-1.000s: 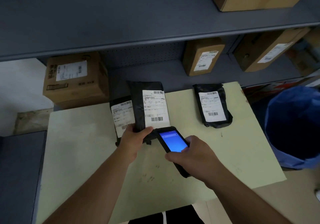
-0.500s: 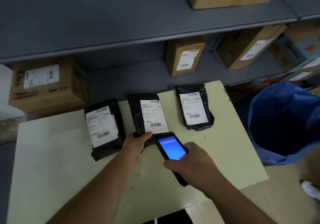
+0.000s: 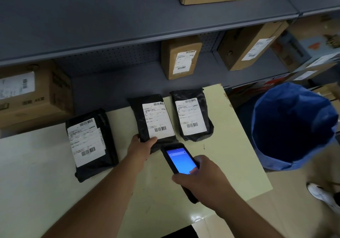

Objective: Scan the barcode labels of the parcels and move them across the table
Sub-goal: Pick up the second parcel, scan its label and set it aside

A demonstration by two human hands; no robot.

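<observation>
A: What is on the pale table (image 3: pixel 46 173)?
B: Three black parcels with white barcode labels. The left parcel (image 3: pixel 92 144) lies apart; the right parcel (image 3: pixel 191 114) sits near the far corner.
A: And the hands?
B: The left hand (image 3: pixel 142 145) grips the middle parcel (image 3: pixel 152 117) by its near edge. The right hand (image 3: pixel 206 182) holds a scanner (image 3: pixel 180 160), blue screen lit, just beside that parcel.

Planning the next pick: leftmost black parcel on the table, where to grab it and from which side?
Take the leftmost parcel by its near bottom edge, coming from the person's side, thumb on top. It lies flat, label up, with bare black film below the lower barcode, so the hold covers no code. The left hand grips the middle parcel that way.
</observation>
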